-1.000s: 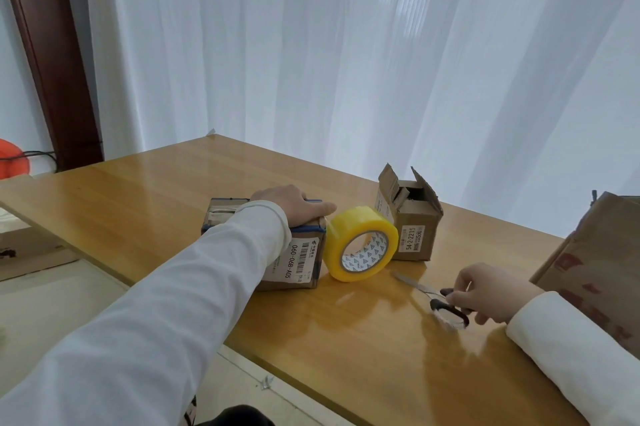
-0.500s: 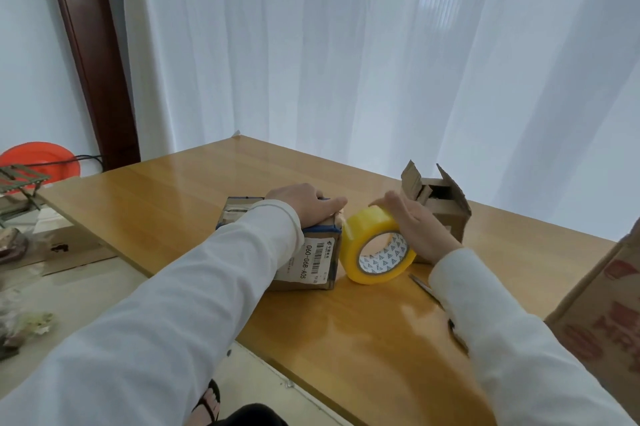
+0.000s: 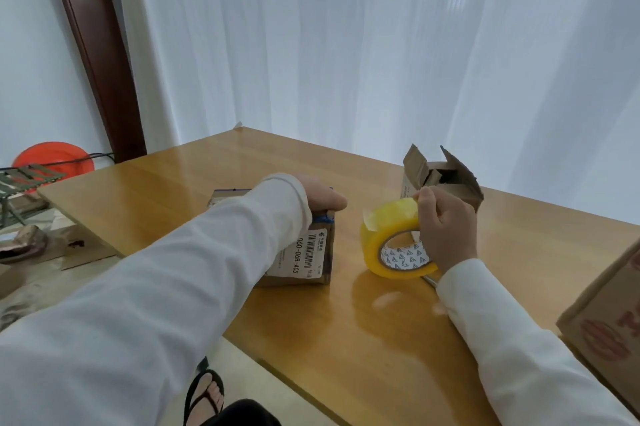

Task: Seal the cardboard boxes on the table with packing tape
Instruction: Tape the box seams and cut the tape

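Fingers (image 3: 427, 199) of the right hand (image 3: 446, 228) curl over the top of the tape roll (image 3: 394, 238), pinching at its upper rim, while the left hand (image 3: 320, 197) lies flat with straight fingers on the closed box (image 3: 304, 245), pressing its lid down. Glossy, honey-coloured wood makes up the worktop (image 3: 381, 339), its grain running toward the far corner. At the right edge a big brown carton (image 3: 609, 315) with red print juts into view. The closed box — small, squarish, matte cardboard with a white barcode label and blue tape at its top edge — sits near the middle of the worktop. Beyond the roll, toward the far edge, stands the open box (image 3: 441, 180), its creased flaps sticking up. The roll — glossy translucent yellow around a printed white core — stands on edge between the two boxes.
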A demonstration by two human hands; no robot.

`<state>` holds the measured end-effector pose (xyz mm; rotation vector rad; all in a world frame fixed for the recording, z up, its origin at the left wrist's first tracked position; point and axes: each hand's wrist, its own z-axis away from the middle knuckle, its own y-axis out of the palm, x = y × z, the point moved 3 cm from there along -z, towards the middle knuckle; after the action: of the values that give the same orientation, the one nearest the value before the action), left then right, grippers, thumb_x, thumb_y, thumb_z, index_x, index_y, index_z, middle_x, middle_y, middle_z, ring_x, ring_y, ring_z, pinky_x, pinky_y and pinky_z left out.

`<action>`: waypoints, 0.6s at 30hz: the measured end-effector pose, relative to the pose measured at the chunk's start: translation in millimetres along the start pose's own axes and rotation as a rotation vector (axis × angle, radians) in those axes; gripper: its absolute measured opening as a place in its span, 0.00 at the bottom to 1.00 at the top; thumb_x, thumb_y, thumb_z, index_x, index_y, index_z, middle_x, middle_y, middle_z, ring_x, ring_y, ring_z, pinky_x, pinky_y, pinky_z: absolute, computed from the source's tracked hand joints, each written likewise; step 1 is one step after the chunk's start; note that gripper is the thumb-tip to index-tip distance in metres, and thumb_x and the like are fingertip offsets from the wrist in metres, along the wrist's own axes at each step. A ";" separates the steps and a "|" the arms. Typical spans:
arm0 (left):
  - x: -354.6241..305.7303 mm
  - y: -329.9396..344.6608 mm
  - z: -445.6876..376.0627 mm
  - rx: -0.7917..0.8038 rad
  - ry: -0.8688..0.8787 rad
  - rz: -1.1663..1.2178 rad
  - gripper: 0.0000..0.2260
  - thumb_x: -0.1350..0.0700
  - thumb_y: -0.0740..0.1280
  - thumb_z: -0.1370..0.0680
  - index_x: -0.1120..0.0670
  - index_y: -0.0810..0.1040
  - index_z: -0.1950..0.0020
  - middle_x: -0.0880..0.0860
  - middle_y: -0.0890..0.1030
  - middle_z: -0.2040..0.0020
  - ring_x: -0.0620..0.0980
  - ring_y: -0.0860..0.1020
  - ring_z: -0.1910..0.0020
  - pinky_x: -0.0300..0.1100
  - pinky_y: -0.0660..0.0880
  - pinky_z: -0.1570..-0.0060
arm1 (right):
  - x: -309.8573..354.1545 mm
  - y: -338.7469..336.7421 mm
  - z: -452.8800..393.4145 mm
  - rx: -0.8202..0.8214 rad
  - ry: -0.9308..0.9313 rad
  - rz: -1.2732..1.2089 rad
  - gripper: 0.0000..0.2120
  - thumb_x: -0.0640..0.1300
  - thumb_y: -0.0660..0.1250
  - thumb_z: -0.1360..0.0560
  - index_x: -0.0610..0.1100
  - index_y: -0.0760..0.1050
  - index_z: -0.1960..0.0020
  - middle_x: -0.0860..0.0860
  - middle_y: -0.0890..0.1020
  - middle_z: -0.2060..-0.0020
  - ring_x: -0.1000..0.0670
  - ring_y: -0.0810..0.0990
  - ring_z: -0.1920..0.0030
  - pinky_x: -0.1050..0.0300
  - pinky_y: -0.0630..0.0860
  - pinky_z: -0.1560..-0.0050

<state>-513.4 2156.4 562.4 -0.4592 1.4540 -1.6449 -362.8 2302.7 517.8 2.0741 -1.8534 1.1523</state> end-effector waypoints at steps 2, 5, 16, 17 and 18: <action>-7.5 4.1 -0.7 0.002 -0.006 0.068 0.10 0.52 0.59 0.24 0.55 0.72 0.61 0.53 0.79 0.52 0.54 0.79 0.55 0.43 0.74 0.47 | -0.7 -3.4 -0.5 -0.010 -0.008 0.010 0.27 0.56 0.49 0.27 0.34 0.71 0.68 0.41 0.68 0.77 0.41 0.67 0.73 0.56 0.61 0.71; -14.4 6.3 0.8 -0.047 0.054 0.013 0.10 0.53 0.57 0.20 0.58 0.73 0.48 0.55 0.75 0.48 0.54 0.74 0.50 0.39 0.71 0.53 | 5.2 -11.1 -5.5 -0.041 -0.002 0.013 0.28 0.57 0.49 0.28 0.33 0.73 0.66 0.39 0.70 0.75 0.40 0.69 0.71 0.54 0.64 0.71; -20.2 -11.0 45.9 -0.190 0.351 0.469 0.32 0.30 0.46 0.25 0.53 0.78 0.61 0.49 0.78 0.61 0.48 0.76 0.61 0.46 0.73 0.49 | 44.1 -28.8 -16.7 -0.093 0.002 -0.024 0.20 0.56 0.54 0.23 0.49 0.61 0.71 0.53 0.63 0.76 0.54 0.65 0.72 0.66 0.60 0.70; -22.5 -10.9 50.0 -0.130 0.345 0.493 0.31 0.31 0.47 0.25 0.53 0.78 0.61 0.50 0.77 0.63 0.48 0.75 0.64 0.44 0.73 0.53 | 47.4 -28.8 -16.5 -0.086 0.003 -0.034 0.19 0.57 0.55 0.23 0.50 0.61 0.70 0.53 0.64 0.76 0.55 0.66 0.72 0.65 0.61 0.69; -23.8 -10.7 52.3 -0.091 0.345 0.510 0.31 0.31 0.48 0.25 0.54 0.77 0.62 0.50 0.77 0.64 0.47 0.73 0.65 0.43 0.72 0.56 | 50.9 -28.9 -16.5 -0.078 0.003 -0.051 0.19 0.59 0.54 0.24 0.50 0.63 0.70 0.53 0.66 0.76 0.55 0.66 0.71 0.64 0.61 0.68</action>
<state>-464.8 2142.6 591.7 0.1562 1.7276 -1.2852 -346.7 2278.3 571.1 2.0642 -1.8026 1.0526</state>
